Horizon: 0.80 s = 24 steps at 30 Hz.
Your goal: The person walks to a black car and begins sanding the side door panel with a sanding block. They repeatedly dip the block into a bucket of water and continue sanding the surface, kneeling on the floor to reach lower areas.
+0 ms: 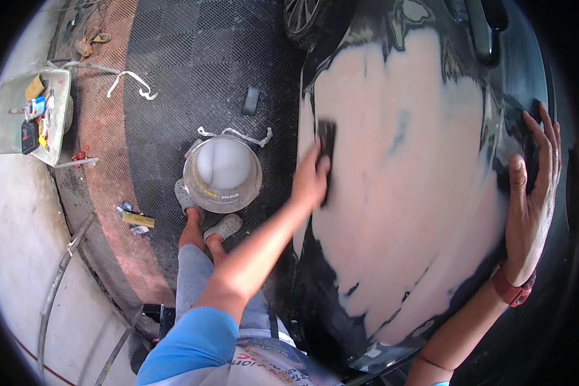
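My left hand (310, 180) grips a dark sanding block (327, 148) and presses it on the left border of a large pale pink filler patch (424, 167) on a black car panel. Its fingers wrap over the block's left side. Ragged black and grey paint surrounds the patch, and a few dark spots show within it. My right hand (533, 190) rests open on the dark paint (508, 125) right of the patch, fingers stretched out and thumb apart. A red watch (514, 287) is on that wrist.
A bucket (195, 192) of whitish liquid stands on the black mat (174, 58), by my feet. Near it lie a dark block (251, 100) and white strips (132, 78). Tools and small packages fill a pale tray (63, 122) at left. A wheel (300, 16) is at top.
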{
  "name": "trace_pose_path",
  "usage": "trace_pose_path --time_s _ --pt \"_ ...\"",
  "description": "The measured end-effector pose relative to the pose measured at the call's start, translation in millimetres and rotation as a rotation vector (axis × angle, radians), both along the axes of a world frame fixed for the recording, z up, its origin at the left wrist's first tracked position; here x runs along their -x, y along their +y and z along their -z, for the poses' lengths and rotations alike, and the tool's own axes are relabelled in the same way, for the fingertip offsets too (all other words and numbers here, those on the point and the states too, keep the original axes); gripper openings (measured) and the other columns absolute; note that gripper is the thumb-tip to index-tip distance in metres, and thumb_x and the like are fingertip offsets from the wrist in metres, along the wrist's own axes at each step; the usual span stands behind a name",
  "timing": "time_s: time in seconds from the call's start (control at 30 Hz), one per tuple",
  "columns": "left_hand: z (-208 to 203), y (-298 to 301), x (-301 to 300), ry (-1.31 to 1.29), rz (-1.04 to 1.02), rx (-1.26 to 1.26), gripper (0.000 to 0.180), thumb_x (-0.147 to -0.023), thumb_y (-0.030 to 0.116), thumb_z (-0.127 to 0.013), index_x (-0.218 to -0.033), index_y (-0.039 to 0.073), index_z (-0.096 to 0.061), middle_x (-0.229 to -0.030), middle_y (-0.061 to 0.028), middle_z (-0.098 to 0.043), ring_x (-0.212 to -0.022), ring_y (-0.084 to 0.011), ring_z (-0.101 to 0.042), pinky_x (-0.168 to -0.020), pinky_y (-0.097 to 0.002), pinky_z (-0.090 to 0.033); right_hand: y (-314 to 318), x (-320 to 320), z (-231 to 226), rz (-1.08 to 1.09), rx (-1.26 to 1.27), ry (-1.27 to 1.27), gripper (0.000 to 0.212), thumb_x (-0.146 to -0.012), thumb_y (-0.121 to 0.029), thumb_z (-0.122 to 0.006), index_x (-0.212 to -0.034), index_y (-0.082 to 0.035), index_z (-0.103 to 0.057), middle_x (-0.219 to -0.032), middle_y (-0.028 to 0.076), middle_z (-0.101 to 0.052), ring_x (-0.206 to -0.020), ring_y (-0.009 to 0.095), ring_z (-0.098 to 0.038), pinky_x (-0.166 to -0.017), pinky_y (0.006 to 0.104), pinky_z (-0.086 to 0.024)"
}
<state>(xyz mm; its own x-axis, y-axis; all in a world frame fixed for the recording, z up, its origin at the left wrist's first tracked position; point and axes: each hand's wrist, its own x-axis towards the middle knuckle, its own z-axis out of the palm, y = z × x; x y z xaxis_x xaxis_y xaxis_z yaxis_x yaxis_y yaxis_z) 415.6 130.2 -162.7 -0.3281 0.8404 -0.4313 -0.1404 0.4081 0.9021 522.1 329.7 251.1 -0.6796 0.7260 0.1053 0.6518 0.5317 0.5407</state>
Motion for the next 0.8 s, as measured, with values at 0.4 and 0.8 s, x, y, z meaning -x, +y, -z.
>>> trace_pose_path --time_s 0.4,0.8 --pt "80 49 24 0.041 0.027 0.101 0.061 -0.109 0.019 -0.062 -0.164 0.006 -0.041 -0.152 -0.0242 -0.062 -0.128 -0.0363 -0.070 -0.108 -0.0420 -0.053 7 -3 -6 -0.062 -0.030 -0.027 0.060 -0.108 -0.065 -0.048 -0.158 -0.033 -0.056 -0.172 0.005 -0.044 -0.164 0.030 -0.031 -0.129 0.0675 -0.027" --pt "34 -54 -32 -0.002 0.067 0.020 0.058 -0.107 0.018 -0.064 -0.159 0.000 -0.047 -0.156 -0.0255 -0.057 -0.147 -0.0401 -0.053 -0.124 -0.0477 -0.040 -3 -15 -2 0.006 -0.018 0.001 0.061 -0.107 -0.066 -0.050 -0.158 -0.032 -0.056 -0.173 0.004 -0.043 -0.164 0.030 -0.030 -0.129 0.0667 -0.026"
